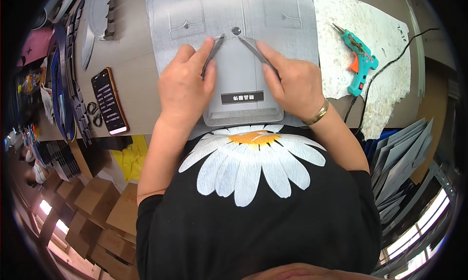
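Observation:
A grey sheet [297, 43] printed like a denim jacket, with pocket shapes, lies in front of me. On its near part is a smooth grey panel [234, 75] with a dark label [242, 97]. My left hand [185, 87] is closed, its thumb and forefinger pinching a dark grey strip [209, 61]. Opposite it, my right hand [298, 82] pinches a second grey strip [256, 49]. The strips slant toward a dark round button [236, 31], their far ends apart on either side of it. Whether they join beneath is hidden.
To the right a teal glue gun [361, 65] with an orange trigger and black cord lies on a stained white board [390, 95]. A phone [108, 102] and small black scissors [95, 115] lie left. Grey sheets [399, 158] stand below right; cardboard boxes [96, 199] are below left.

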Demonstrator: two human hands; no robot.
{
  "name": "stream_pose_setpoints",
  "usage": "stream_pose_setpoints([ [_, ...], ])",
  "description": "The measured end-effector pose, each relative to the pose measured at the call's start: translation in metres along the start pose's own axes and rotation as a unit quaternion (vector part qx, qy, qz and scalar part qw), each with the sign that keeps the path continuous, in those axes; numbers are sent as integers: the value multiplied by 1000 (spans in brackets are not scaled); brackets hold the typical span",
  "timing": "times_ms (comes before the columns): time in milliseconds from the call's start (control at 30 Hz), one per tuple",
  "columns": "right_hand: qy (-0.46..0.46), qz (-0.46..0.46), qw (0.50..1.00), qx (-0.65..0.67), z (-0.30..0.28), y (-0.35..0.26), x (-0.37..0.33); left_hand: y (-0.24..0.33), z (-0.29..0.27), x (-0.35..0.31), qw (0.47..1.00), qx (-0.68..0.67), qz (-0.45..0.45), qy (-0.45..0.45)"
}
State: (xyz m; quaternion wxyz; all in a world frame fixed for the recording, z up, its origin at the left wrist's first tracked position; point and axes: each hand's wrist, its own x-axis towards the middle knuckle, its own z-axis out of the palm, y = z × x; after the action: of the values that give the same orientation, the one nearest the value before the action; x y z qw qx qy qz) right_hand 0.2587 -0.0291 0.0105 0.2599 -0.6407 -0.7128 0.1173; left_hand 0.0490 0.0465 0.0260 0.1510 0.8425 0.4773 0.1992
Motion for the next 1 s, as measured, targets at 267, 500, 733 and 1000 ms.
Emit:
stream_pose_setpoints([
  [267, 7, 3, 1000, 19, 0, 0, 0, 3, 8, 10, 999, -48, 22, 3],
  [500, 20, 4, 1000, 13, 0, -1, -1, 3, 12, 11, 995, -92, 29, 7],
  [733, -14, 12, 999, -43, -2, -4, 2, 0, 16, 16, 992, -120, 48, 4],
  [1000, 4, 1, 999, -36, 1, -4, 2, -1, 19, 12, 989, -147, 24, 8],
])
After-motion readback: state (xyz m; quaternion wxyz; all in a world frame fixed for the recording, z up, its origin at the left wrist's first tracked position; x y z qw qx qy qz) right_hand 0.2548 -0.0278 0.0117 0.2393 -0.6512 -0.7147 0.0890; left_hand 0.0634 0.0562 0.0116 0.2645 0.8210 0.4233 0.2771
